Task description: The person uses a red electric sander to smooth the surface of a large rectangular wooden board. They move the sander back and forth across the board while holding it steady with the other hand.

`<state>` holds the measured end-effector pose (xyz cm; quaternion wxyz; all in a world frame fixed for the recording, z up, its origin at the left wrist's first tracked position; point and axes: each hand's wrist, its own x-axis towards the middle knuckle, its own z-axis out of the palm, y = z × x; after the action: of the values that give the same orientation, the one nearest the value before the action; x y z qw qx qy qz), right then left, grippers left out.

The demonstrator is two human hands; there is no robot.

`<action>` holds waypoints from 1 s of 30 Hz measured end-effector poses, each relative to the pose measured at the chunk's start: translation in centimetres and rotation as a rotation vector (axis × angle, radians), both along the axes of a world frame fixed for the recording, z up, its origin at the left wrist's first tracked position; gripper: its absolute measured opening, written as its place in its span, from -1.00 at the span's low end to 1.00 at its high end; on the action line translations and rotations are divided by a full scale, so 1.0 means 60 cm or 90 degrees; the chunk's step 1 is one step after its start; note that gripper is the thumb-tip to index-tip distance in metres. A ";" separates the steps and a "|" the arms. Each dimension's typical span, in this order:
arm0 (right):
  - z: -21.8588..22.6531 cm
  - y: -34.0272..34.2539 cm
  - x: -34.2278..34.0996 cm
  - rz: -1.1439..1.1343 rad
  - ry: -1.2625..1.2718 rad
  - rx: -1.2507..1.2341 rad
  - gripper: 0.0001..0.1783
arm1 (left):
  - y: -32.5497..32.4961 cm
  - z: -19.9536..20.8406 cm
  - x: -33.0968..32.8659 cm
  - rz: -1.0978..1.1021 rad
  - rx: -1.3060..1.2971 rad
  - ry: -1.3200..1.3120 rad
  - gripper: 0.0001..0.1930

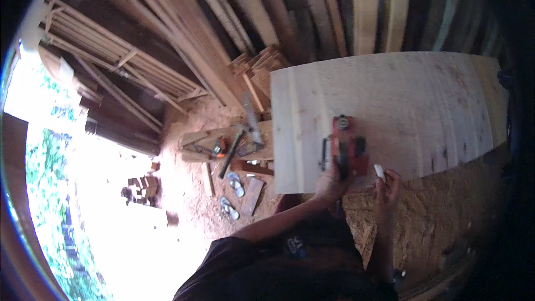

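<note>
A red and black electric hand planer (pixel 360 163) rests on a wide, pale wooden panel (pixel 407 95), its round front knob toward the far side. My left hand (pixel 331 183) is closed round the planer's rear handle at the panel's near edge. Just right of the planer, my right hand (pixel 389 187) pinches a small white object (pixel 379 170) whose kind I cannot make out. That hand is at the near edge of the panel, with its fingers bent.
Left of the panel, a wooden bench (pixel 195 136) bears a hammer (pixel 231 153), a handsaw (pixel 252 120) and an orange-black tape measure (pixel 220 146). Flip-flops (pixel 228 208) lie on the dusty floor. Long boards (pixel 365 11) lean at the back; wood shavings (pixel 429 212) spread at the right.
</note>
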<state>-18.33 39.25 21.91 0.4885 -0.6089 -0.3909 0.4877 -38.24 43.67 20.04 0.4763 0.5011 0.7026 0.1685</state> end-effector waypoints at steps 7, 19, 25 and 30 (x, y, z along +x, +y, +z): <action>0.048 0.012 -0.087 -0.018 -0.134 0.049 -0.74 | 0.004 -0.001 -0.057 -0.107 0.171 -0.229 -0.03; 0.069 0.021 -0.456 0.500 -0.304 0.053 -0.53 | -0.120 -0.081 -0.441 0.338 0.162 -0.686 -0.81; 0.123 0.051 -0.423 0.239 -0.847 0.396 -0.28 | -0.087 -0.217 -0.850 0.435 0.362 0.106 -0.83; 0.056 0.101 -0.286 -0.051 -0.826 0.087 -0.22 | -0.005 -0.265 -1.063 0.301 0.168 0.433 -0.66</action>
<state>-35.51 45.31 25.27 0.2084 -0.7614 -0.6134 -0.0235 -102.03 43.37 4.13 0.0976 0.4104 0.8873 0.1865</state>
